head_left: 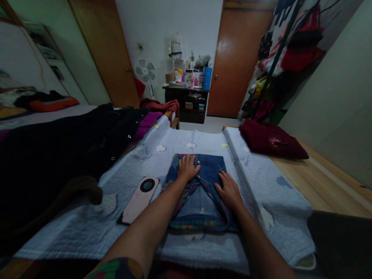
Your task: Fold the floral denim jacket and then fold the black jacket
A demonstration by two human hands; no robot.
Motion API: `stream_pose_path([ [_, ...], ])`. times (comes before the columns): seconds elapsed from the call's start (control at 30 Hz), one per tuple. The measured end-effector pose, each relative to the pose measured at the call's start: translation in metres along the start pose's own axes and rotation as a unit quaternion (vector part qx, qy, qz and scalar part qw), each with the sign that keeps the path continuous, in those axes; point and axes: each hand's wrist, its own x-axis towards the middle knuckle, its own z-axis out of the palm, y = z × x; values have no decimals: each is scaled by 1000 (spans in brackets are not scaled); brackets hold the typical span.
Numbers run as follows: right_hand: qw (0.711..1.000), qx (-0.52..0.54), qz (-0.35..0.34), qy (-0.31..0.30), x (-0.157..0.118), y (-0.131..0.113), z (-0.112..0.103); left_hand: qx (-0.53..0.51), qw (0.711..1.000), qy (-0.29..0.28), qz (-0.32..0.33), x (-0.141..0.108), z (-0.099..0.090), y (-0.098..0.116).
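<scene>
A folded blue denim garment with patterned trim and a button near its far edge lies flat in front of me. My left hand rests on its upper left part, palm down with the fingers stretched out. On the right side of the garment lies my right hand, also flat, its fingers a little apart. Neither hand grasps the cloth. A pink phone with a round black camera ring lies face down to the left, beside my left forearm.
A pale blue quilted cover spreads under the garment. Dark clothing is heaped along the left. A folded maroon garment sits at the right on a wooden surface. Farther back stand a fan and a dark cabinet.
</scene>
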Motion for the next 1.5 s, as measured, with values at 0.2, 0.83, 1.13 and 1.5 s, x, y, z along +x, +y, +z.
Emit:
stream_pose_path([
  [0.2, 1000, -10, 2, 1, 0, -1, 0, -9, 1000, 4, -2, 0, -1, 0],
  [0.83, 1000, 4, -7, 22, 0, 1, 4, -26, 1000, 8, 3, 1, 2, -1],
  [1.13, 1000, 20, -9, 19, 0, 2, 4, -29, 1000, -5, 2, 1, 1, -1],
  [1.5, 1000, 19, -7, 13, -1, 3, 5, -26, 1000, -9, -2, 1, 2, -1],
])
